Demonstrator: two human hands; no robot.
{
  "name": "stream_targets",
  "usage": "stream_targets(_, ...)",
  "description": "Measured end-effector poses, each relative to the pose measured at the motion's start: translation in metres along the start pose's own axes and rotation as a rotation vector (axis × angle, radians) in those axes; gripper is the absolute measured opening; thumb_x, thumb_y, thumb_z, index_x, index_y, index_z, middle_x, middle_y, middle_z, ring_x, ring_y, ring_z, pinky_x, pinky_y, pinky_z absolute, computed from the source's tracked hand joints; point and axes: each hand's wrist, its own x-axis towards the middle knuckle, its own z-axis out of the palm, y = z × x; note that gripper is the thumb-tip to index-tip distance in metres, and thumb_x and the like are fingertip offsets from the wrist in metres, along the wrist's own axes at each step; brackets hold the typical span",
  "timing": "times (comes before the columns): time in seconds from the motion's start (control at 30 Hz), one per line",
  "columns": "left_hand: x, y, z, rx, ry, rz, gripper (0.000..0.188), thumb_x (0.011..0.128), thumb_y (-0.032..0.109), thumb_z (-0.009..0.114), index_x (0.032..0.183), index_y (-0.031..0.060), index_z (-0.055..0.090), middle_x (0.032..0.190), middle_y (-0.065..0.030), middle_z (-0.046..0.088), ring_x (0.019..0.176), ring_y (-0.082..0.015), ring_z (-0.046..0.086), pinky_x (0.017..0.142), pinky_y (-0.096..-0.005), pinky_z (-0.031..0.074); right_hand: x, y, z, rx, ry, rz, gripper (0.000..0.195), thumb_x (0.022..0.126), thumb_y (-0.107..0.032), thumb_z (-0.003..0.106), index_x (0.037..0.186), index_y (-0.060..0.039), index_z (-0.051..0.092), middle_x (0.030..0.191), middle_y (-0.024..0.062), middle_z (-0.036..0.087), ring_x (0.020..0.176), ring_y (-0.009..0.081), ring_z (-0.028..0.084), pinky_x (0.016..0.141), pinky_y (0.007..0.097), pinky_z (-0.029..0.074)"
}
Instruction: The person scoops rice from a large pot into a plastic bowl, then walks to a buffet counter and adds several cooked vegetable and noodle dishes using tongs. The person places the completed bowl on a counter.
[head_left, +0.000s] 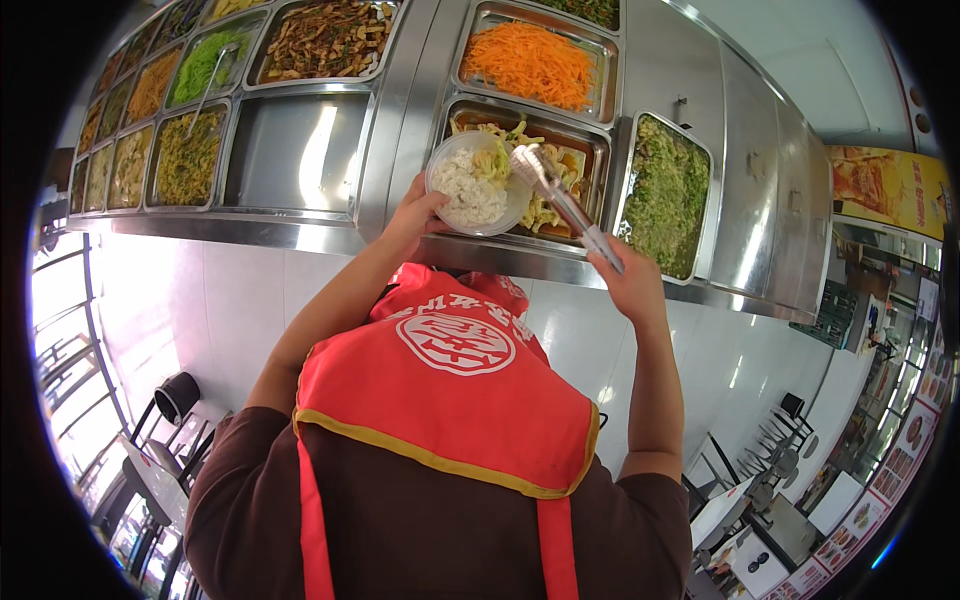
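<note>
My left hand (413, 217) grips the left rim of a round clear plastic bowl (517, 210) that holds white rice (466, 193) and some pale yellow-green cauliflower (491, 163). My right hand (628, 271) is closed around the handle end of metal serving tongs (576, 215). The tongs' heads are at the bowl's upper right edge; whether they touch it or hold any food I cannot tell. Below both lies a steel tray of cauliflower in brown sauce (598, 165), partly hidden by the bowl.
Shredded carrot (529, 61) fills the tray beyond. To the right stands a tray of chopped greens (666, 195). On the left are a bare steel well (291, 154), a tray of browned sliced food (324, 37) and several smaller trays. The counter's steel front edge (300, 234) runs before me.
</note>
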Motion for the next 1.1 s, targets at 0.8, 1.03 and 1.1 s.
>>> stream_targets(0.8, -0.024, -0.006, -0.008, 0.006, 0.096, 0.011, 0.06, 0.079, 0.015, 0.054, 0.134, 0.0144, 0.032, 0.124, -0.0061, 0.048, 0.108, -0.0194, 0.05, 0.082, -0.0358, 0.048, 0.046, 0.09, 0.031, -0.38, 0.099, 0.169, 0.035, 0.084, -0.037, 0.056, 0.108, -0.0118, 0.062, 0.081, 0.0162, 0.064, 0.078, 0.0362, 0.06, 0.068, 0.0457, 0.047)
stream_targets(1.03, -0.01, -0.005, 0.0, 0.03, 0.069, -0.006, 0.061, 0.08, 0.015, 0.054, 0.135, 0.0136, 0.03, 0.121, -0.0083, 0.048, 0.106, -0.0219, 0.051, 0.084, -0.0382, 0.048, 0.016, 0.074, 0.01, -0.205, 0.188, 0.149, 0.036, 0.085, -0.035, 0.057, 0.111, -0.0105, 0.06, 0.079, 0.0165, 0.063, 0.072, 0.0322, 0.06, 0.066, 0.041, 0.046)
stream_targets(1.1, -0.006, -0.005, 0.004, 0.018, 0.052, -0.004, 0.06, 0.08, 0.015, 0.054, 0.135, 0.0133, 0.03, 0.12, -0.0088, 0.048, 0.106, -0.0227, 0.052, 0.084, -0.0392, 0.047, 0.009, 0.054, -0.004, -0.14, 0.152, 0.144, 0.038, 0.085, -0.032, 0.059, 0.115, -0.0075, 0.059, 0.075, 0.0159, 0.063, 0.064, 0.026, 0.059, 0.062, 0.0343, 0.045)
